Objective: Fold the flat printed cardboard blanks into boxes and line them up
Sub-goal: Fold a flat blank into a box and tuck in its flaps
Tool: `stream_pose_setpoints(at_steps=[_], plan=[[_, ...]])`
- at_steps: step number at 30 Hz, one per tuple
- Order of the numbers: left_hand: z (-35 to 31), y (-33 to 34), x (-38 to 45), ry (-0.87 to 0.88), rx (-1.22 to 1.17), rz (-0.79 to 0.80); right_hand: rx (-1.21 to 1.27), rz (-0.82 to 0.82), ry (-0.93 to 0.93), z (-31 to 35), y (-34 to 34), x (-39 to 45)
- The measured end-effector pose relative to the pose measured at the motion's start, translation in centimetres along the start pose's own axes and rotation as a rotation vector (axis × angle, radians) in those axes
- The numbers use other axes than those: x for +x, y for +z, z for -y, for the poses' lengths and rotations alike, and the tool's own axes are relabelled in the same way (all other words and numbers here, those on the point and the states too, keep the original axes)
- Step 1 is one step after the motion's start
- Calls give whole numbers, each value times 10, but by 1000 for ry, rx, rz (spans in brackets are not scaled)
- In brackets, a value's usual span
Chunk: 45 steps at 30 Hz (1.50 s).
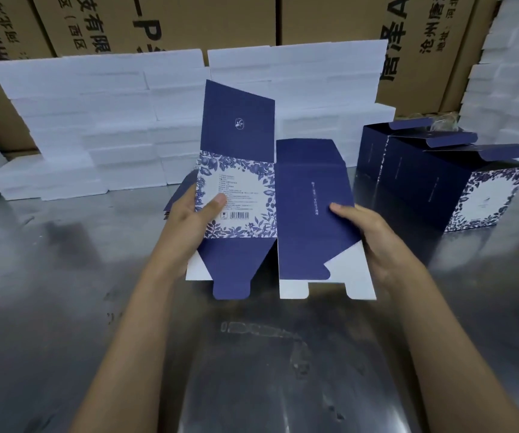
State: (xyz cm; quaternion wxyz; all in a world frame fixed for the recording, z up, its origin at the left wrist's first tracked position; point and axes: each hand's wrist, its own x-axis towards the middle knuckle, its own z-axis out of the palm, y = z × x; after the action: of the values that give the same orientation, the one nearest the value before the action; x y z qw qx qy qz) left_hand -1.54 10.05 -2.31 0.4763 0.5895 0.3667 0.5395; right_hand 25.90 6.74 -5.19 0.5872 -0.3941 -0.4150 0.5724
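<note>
I hold a flat navy cardboard blank (252, 195) upright above the steel table. It has a white floral panel with a barcode on its left half and a plain navy panel on the right. My left hand (194, 223) grips its left edge, thumb on the floral panel. My right hand (373, 235) grips its right edge, thumb on the navy panel. Behind my left hand lies a stack of flat blanks (176, 198), mostly hidden. Folded navy boxes (439, 182) stand in a row at the right with their top flaps open.
The steel table (64, 276) is shiny and reflective. White foam blocks (95, 120) are piled along its back edge and at the far right (508, 89). Brown shipping cartons (189, 20) form a wall behind them.
</note>
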Motion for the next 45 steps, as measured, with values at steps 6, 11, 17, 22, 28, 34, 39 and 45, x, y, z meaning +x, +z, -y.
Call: stream_pose_setpoints(at_steps=[6,11,17,22,28,34,39,45], plan=[[2,8,3,-67,50,-8,2,-116,-94,2,-2,3],[8,6,4,-7,116,-142,-83,-40,-38,2,0,-1],[5,15,0,-8,125,-81,-83,-134,-91,2,3,-2],[7,18,-1,15,158,-169,-106,-124,-85,5,5,-5],[12,17,3,22,65,-290,24,74,12,2,-9,-13],[12,27,1,35,-20,-224,22,0,-39,3,-22,-21],[17,48,-5,129,161,-28,202,-172,-6,2,-34,-38],[10,103,-24,189,281,259,455,-238,-110,11,-51,-64]])
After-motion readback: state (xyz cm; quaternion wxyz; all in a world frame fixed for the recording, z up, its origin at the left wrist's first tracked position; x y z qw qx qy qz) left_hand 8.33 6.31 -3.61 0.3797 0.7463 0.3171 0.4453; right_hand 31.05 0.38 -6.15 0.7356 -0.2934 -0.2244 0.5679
